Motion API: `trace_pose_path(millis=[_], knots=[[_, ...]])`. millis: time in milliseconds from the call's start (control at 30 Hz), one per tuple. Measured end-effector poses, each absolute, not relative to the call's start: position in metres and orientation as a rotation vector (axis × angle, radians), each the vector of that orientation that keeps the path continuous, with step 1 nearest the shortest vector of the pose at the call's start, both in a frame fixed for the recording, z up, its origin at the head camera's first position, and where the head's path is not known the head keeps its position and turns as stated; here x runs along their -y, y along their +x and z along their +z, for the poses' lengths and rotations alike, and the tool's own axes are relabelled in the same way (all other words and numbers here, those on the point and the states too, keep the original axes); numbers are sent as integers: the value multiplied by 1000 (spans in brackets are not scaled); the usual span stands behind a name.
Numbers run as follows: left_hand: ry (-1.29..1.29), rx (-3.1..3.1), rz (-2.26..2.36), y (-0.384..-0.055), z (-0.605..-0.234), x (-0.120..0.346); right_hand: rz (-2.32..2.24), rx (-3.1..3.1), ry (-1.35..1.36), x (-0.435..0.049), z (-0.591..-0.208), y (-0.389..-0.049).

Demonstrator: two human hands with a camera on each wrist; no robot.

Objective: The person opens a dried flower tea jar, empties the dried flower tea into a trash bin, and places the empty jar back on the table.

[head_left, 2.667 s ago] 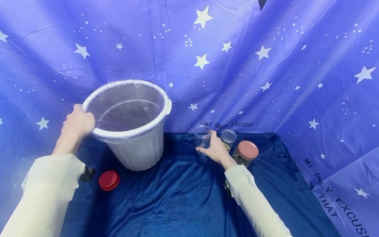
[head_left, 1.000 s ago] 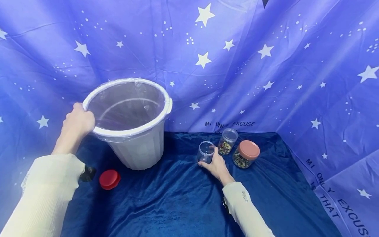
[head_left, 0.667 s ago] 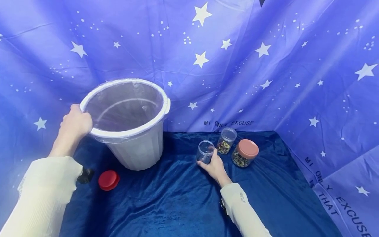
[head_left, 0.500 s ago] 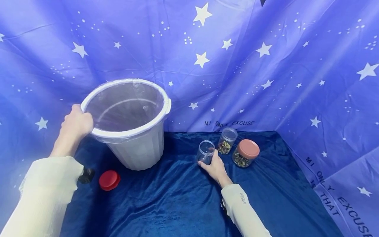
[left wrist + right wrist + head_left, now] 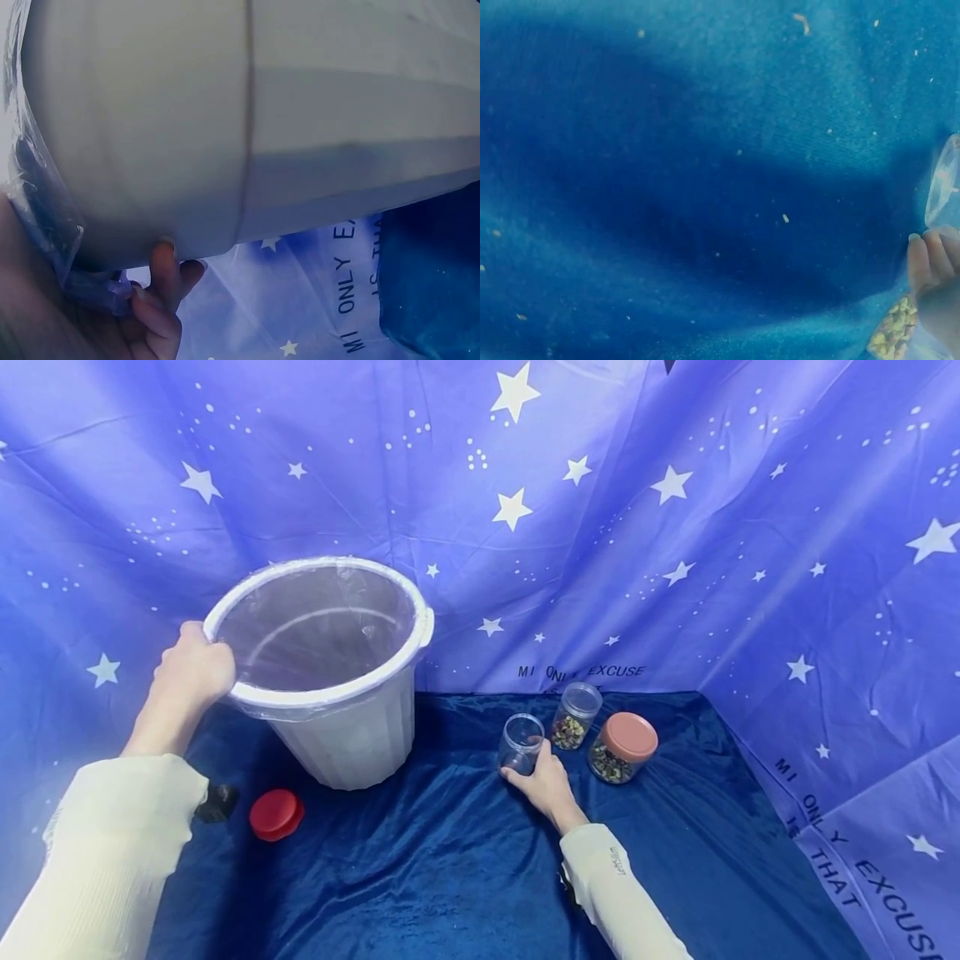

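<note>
My left hand (image 5: 197, 664) grips the left rim of a white trash bin (image 5: 348, 747) lined with a clear plastic bag. In the left wrist view the fingers (image 5: 163, 281) curl under the rim, at the bunched edge of the bag (image 5: 97, 289). My right hand (image 5: 546, 781) holds a clear, lidless jar (image 5: 517, 745) by its side, upright on the blue cloth; no contents show in it. Just behind stands a second clear jar (image 5: 572, 727) partly filled with mixed dried bits. To its right is a wider jar (image 5: 611, 767) with an orange-pink lid (image 5: 630, 737) and dark dried contents.
A red lid (image 5: 276, 814) lies on the blue velvet cloth (image 5: 420, 868) in front of the bin. Small crumbs (image 5: 785, 218) dot the cloth in the right wrist view. A purple star-print curtain (image 5: 465, 460) hangs behind and at the sides.
Since the earliest frame my right hand has brought the clear jar nearer, away from the back edge, uncovering the second jar. Over the last second both hands have stayed nearly still.
</note>
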State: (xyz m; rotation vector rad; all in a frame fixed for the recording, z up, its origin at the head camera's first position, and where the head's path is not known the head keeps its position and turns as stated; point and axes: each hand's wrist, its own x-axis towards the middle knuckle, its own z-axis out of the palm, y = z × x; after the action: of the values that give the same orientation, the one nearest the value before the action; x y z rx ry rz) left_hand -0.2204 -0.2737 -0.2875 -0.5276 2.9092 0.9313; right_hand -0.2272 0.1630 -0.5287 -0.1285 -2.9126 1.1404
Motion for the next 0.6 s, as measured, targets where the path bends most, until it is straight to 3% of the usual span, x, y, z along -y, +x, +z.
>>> trace_pose_path(millis=[600], knots=[[-540,-2889,991,-214,-290,275,1374,2910,-30,-172,-518,-225]])
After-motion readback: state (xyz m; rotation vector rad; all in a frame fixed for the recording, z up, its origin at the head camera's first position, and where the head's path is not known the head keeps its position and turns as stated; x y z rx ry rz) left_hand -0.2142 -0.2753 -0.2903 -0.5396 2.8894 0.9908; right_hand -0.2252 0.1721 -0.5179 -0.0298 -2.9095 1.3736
